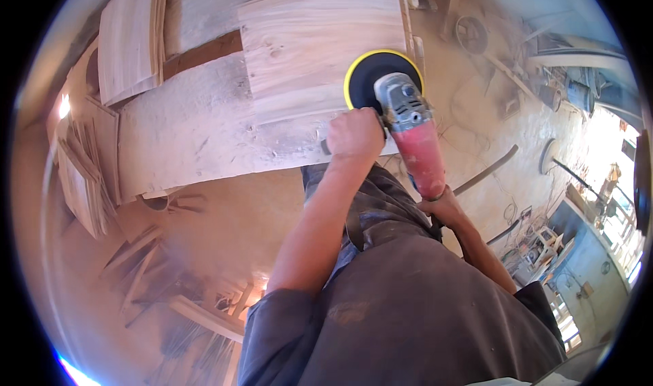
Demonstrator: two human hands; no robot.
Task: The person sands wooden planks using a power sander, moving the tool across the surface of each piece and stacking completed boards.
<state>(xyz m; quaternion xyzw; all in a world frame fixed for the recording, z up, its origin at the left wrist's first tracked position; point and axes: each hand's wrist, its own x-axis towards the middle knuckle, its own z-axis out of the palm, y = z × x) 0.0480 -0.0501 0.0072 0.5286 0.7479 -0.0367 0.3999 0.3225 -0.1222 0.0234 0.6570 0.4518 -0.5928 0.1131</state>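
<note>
My left hand [356,134] is closed round the side handle of a disc sander, just left of its grey head; the handle's end pokes out past the fist. At the rear end of the sander's red body [423,160], my right hand [445,208] wraps round the grip, partly hidden by the body. The sander's round black pad [364,80] has a yellow rim and overlaps the near right part of a pale wooden panel [306,53]. Whether the pad touches the wood, I cannot tell. That panel lies on a dusty worktable [183,141].
A stack of wooden panels [129,42] sits at the table's far left. More boards [81,175] lean below it. Lumber [204,316] lies on the floor at lower left. To the right are a dark curved strip [486,170] and a round-based stand [549,156].
</note>
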